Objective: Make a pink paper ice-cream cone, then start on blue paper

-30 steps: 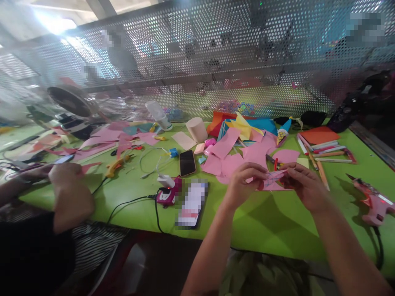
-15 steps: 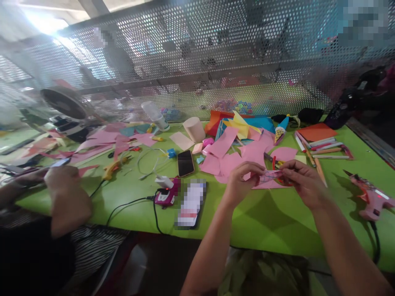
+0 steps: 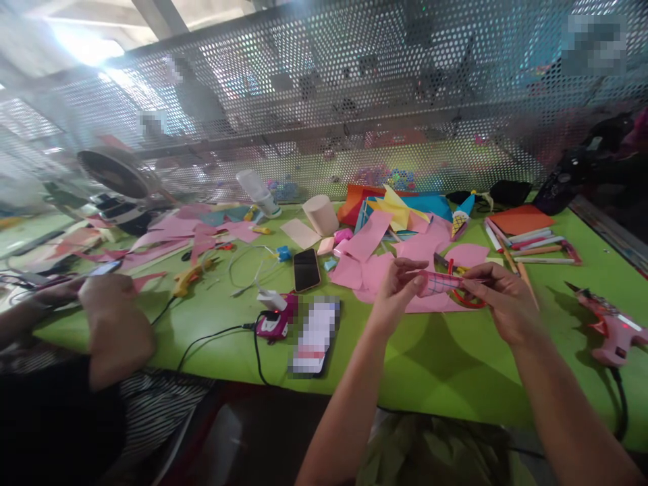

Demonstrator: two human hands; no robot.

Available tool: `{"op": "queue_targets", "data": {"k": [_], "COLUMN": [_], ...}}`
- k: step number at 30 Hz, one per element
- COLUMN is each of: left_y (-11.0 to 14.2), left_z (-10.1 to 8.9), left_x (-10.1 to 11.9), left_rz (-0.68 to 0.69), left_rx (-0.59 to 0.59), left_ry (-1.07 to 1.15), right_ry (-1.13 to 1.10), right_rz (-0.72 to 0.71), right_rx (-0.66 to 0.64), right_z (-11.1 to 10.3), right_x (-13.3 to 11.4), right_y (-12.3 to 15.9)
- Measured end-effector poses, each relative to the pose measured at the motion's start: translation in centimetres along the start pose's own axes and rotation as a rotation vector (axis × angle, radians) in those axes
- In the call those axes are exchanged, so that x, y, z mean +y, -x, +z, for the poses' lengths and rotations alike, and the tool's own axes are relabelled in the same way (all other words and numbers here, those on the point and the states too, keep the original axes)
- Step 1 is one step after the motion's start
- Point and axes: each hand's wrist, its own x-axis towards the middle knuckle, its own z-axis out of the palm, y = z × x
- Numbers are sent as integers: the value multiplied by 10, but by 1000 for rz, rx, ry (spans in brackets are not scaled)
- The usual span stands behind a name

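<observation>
My left hand (image 3: pixel 396 291) and my right hand (image 3: pixel 501 302) together hold a small pink paper roll (image 3: pixel 441 282) above the green table (image 3: pixel 445 364). The left fingers pinch its left end, the right fingers close on its right end. Red-handled scissors (image 3: pixel 463 297) lie on the table just under the roll. Loose pink paper pieces (image 3: pixel 377 266) lie just behind my hands.
A pink glue gun (image 3: pixel 612 327) lies at the right edge with its cord. Pencils and pens (image 3: pixel 531 246) lie at the back right. A black phone (image 3: pixel 306 268), a charger and cables sit left of centre. Another person's hand (image 3: pixel 109 317) is at the left. Perforated metal screen behind.
My left hand has opened slightly and the pink paper shows more clearly as a rolled tube, lifted a little. The view has shifted slightly.
</observation>
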Motion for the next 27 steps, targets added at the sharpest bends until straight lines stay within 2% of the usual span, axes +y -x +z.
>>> {"op": "queue_targets", "data": {"k": [5,14,17,21,27], "left_y": [1,3,4,4,2], "left_z": [0,-4,-1,1,-5], "left_x": [1,4,4,-3,-8], "left_rz": [-35,-36,-62,-142,-13], "left_rx": [-86,-26,-71,-115,-86], "left_ry": [-25,-111,-101,-120,-183], "right_ry": [14,-31,-27,26,126], "right_rz": [-10,23,34,67,74], "right_rx": [5,2,15,-38,-99], "right_z": [-1,1,2,1,-2], "right_x": [0,-1,-1,2,9], "right_y": [0,-1,0,1,-2]}}
